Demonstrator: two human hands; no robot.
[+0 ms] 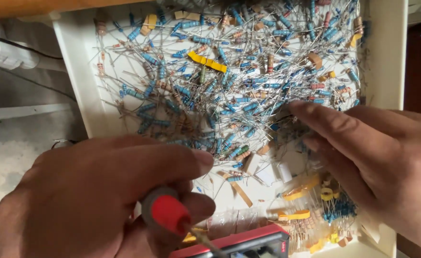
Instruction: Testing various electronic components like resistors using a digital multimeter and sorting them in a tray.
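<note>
Your left hand (91, 200) grips a red probe (170, 214); your right hand (363, 148), open, fingers the unsorted resistors (229, 91) in the tray (77, 62).

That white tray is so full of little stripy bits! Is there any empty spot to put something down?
A little. The white tray has bare floor along its left wall, beside the resistor pile, and a small patch between the left hand, which holds a red probe, and the right hand. The middle, top and the taped bundles are crowded.
</note>
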